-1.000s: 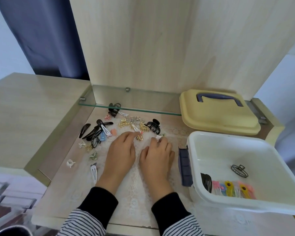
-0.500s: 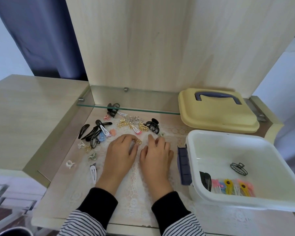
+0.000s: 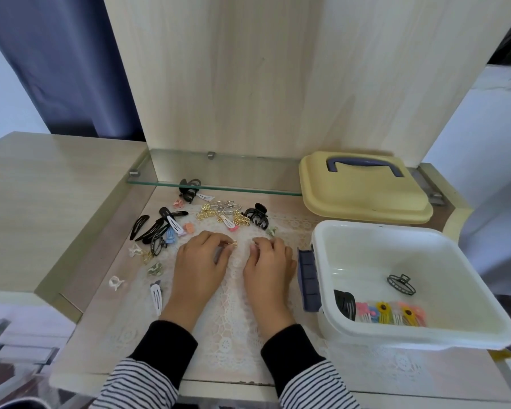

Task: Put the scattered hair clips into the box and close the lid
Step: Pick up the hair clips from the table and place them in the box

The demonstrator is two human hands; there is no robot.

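Observation:
Several hair clips (image 3: 171,228) in black, gold, white and pastel colours lie scattered on the lace mat (image 3: 233,314) in front of me. My left hand (image 3: 199,267) rests on the mat and pinches a small gold clip (image 3: 230,244) at its fingertips. Beside it, my right hand (image 3: 269,265) has curled fingers round something small and pale that I cannot make out. The open white box (image 3: 410,335) stands at the right with a black claw clip (image 3: 400,284) and a row of colourful clips (image 3: 387,312) inside. Its yellow lid (image 3: 363,193) with a blue handle lies behind the box.
A glass shelf (image 3: 219,172) runs along the back just above the clips, under a tall wooden panel. A raised wooden desktop (image 3: 42,202) borders the recess at the left. A blue latch (image 3: 309,278) sticks out from the box's left wall, close to my right hand.
Both hands have drawn back slightly toward me from the clip pile. The left fingers now pinch a gold clip, and the right fingers have curled in.

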